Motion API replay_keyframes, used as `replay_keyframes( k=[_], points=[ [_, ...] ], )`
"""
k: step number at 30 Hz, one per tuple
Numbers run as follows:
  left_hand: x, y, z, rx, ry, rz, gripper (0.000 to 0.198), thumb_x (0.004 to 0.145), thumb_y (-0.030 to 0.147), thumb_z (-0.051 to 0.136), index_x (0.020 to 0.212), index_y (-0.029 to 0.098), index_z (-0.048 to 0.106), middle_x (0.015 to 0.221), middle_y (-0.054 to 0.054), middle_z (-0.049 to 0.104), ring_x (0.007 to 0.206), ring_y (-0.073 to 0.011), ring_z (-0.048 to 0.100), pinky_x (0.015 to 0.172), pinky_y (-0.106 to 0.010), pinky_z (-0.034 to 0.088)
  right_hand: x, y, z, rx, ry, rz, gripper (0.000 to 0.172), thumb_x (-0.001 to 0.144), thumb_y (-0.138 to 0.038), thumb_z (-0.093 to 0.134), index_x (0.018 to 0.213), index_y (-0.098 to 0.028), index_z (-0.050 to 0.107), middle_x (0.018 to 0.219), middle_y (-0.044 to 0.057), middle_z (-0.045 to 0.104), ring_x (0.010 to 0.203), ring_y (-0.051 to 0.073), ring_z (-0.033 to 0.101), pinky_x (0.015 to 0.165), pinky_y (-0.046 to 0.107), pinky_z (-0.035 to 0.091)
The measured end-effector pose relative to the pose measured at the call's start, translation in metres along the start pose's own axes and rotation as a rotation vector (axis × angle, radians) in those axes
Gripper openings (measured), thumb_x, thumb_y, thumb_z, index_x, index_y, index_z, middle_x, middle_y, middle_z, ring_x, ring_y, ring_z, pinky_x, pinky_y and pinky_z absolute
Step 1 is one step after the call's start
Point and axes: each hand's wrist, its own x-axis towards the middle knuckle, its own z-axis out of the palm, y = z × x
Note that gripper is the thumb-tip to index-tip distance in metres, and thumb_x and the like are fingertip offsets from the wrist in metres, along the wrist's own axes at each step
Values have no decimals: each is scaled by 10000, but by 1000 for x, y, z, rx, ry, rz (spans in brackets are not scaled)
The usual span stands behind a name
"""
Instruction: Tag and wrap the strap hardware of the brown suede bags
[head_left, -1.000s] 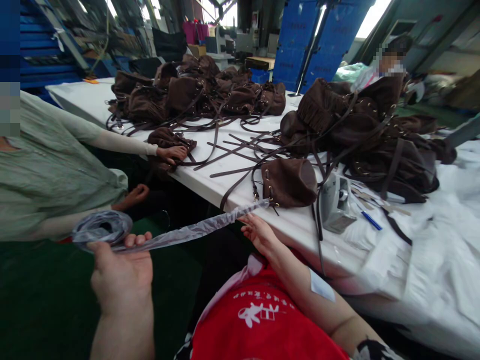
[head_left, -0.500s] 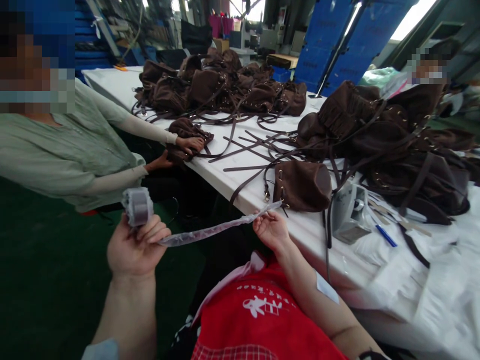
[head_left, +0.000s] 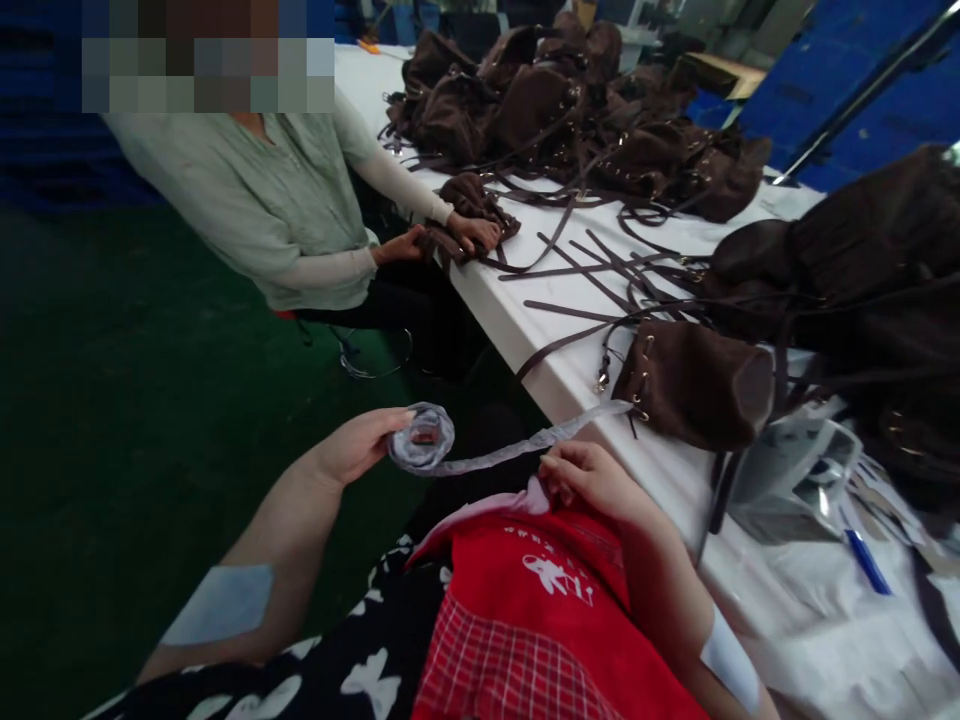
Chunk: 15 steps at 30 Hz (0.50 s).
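Left hand (head_left: 352, 447) dropped lower and nearer body since earlier frame, roll of clear plastic strip (head_left: 421, 440) now at frame centre — fingers closed on it. Right hand (head_left: 592, 480) pinches strip's stretched length just below table (head_left: 525, 330) edge. Brown pouch (head_left: 694, 385) lies right of centre. Co-worker's hands (head_left: 480, 232) grip another bag, upper middle.

The roll of plastic strip (head_left: 421, 440) looks clear grey, seemingly reddish at its core. The near pouch bag (head_left: 694, 383) is dark brown suede with brass rings, on a white tabletop (head_left: 525, 330). Near, a red apron (head_left: 540, 610) with white print and checked hem; far left, a pale green shirt (head_left: 255, 200); the floor (head_left: 135, 380) is dark green.
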Motion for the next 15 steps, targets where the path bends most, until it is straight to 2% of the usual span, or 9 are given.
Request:
replay_keyframes(
  k=[1, 3, 5, 7, 9, 12, 15],
  points=[
    [-2, 1, 2, 85, -93, -87, 326, 438, -1, 831, 706, 166, 748, 661, -110, 729, 567, -292, 676, 499, -366, 545, 0, -16, 4, -17, 9, -59, 388, 884, -537, 578, 851, -156, 643, 622, -7, 598, 466, 83, 473, 456, 208, 373],
    [-6, 4, 8, 332, -385, -228, 256, 503, 95, 847, 730, 178, 762, 732, -119, 741, 661, -302, 695, 564, -358, 554, 6, -45, 13, -99, 7, -159, 393, 881, -529, 590, 994, -159, 655, 640, -15, 583, 489, 87, 465, 470, 215, 366],
    [-10, 8, 17, 602, -693, -203, 118, 634, 220, 803, 745, 205, 767, 776, -100, 730, 715, -267, 685, 615, -312, 537, 19, -67, 24, -261, -48, -227, 455, 855, -520, 634, 1127, -155, 644, 643, -19, 573, 525, 102, 481, 490, 225, 361],
    [-13, 12, 27, 780, -885, -54, 63, 725, 280, 736, 746, 226, 760, 765, -71, 700, 693, -224, 660, 613, -271, 505, 35, -78, 34, -418, -170, -261, 521, 818, -510, 683, 1188, -147, 627, 660, -15, 583, 559, 114, 503, 512, 232, 361],
    [-14, 15, 36, 849, -953, 93, 95, 759, 308, 705, 709, 234, 736, 704, -38, 662, 620, -190, 627, 564, -247, 465, 49, -79, 39, -498, -298, -277, 487, 798, -481, 709, 1140, -143, 638, 701, -10, 594, 591, 117, 512, 527, 231, 362],
    [-12, 17, 46, 830, -896, 252, 215, 742, 365, 725, 593, 223, 662, 585, 4, 586, 487, -151, 550, 467, -239, 389, 61, -75, 40, -451, -381, -286, 329, 828, -457, 677, 935, -149, 633, 684, -30, 537, 594, 99, 469, 514, 214, 337],
    [-7, 16, 51, 793, -898, 204, 308, 742, 411, 727, 554, 197, 611, 583, 7, 559, 491, -134, 520, 468, -235, 379, 63, -72, 36, -305, -447, -252, 339, 830, -483, 672, 861, -158, 579, 654, -51, 488, 574, 83, 434, 501, 200, 332]
  ],
)
